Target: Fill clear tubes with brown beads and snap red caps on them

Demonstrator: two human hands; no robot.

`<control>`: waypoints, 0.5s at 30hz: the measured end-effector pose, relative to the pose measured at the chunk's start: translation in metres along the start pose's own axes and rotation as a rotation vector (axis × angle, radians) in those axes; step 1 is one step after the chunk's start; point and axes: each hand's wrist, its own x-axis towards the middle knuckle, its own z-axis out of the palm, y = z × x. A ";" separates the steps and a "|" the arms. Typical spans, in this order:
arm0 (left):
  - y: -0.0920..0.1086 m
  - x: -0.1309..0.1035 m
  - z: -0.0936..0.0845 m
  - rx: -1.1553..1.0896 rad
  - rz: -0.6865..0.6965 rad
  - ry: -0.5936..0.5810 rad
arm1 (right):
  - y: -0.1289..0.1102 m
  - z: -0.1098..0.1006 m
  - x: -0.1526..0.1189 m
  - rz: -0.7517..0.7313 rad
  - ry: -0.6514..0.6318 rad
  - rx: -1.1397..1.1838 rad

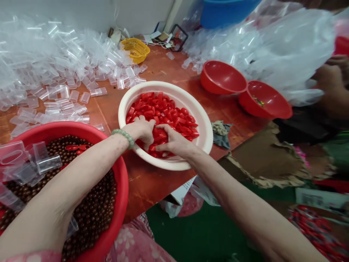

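Note:
A round white basin point(203, 142) on the table holds many small glossy red pieces point(163, 109). My left hand point(142, 131), with a green bead bracelet point(123, 137) at the wrist, reaches over the basin's near left rim, its fingers bent down into the pieces. Beside it my right hand point(173, 141) dips into the same pile, thumb and fingers apart. The fingertips of both hands touch the red pieces; whether either hand grips any cannot be made out. Under my left forearm stands a red tub point(121, 189) of brown beads point(92, 207), with clear sleeves and red pieces on top.
Clear plastic sleeves point(62, 54) are heaped at the back left, near a yellow basket point(136, 50). Two red bowls point(223, 77) stand at the right before plastic bags point(289, 43). A grey cloth point(221, 134) lies beside the basin. Another person's arm point(331, 83) shows at the right edge.

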 end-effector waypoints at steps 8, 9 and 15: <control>-0.003 -0.015 0.005 -0.235 0.121 0.106 | -0.005 0.004 0.000 -0.015 0.171 0.296; -0.003 -0.017 0.005 -0.246 0.147 0.123 | -0.006 0.004 -0.002 -0.023 0.187 0.291; -0.004 -0.024 -0.006 -0.401 0.308 0.361 | -0.030 -0.003 -0.028 -0.154 0.344 0.188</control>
